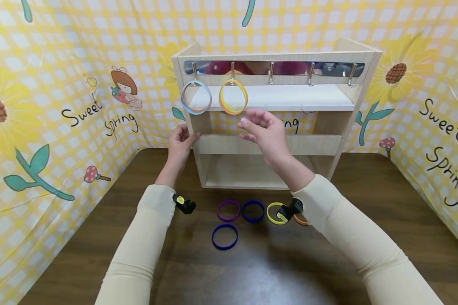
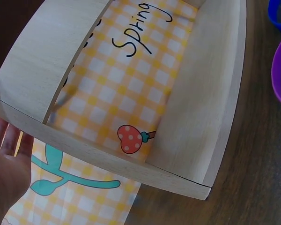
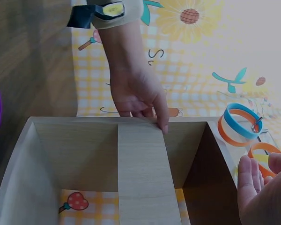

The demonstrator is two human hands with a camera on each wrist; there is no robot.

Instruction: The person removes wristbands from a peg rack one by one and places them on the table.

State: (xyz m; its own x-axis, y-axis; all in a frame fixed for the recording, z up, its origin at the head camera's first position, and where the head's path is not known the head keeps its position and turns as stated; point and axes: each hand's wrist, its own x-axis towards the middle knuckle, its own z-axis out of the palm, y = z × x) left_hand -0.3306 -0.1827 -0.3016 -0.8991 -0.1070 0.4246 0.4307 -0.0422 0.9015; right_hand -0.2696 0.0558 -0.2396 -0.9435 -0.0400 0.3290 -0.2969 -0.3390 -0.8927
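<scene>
From my end, I see the left hand (image 1: 180, 146) gripping the wooden rack (image 1: 316, 145) by its side panel (image 1: 199, 159), the thumb on the front edge and the other fingers round the outside. The right hand (image 1: 270, 137) is raised before the rack, its fingers slightly bent and apart, holding nothing. Just up and left of those fingertips, yellow and orange bands (image 1: 233, 112) hang together on the second hook (image 1: 233, 70); I can't tell whether the fingers touch them. Above the left fingers, light blue and orange bands (image 3: 241, 132) hang from the end hook (image 1: 194, 70). Below both hands' fingers, on the tabletop (image 1: 267, 271), I have a purple band (image 1: 229, 220), two dark blue bands (image 1: 224, 248), a yellow band (image 1: 268, 214) and a partly hidden orange band (image 1: 300, 221) beside the right sleeve (image 1: 328, 212).
</scene>
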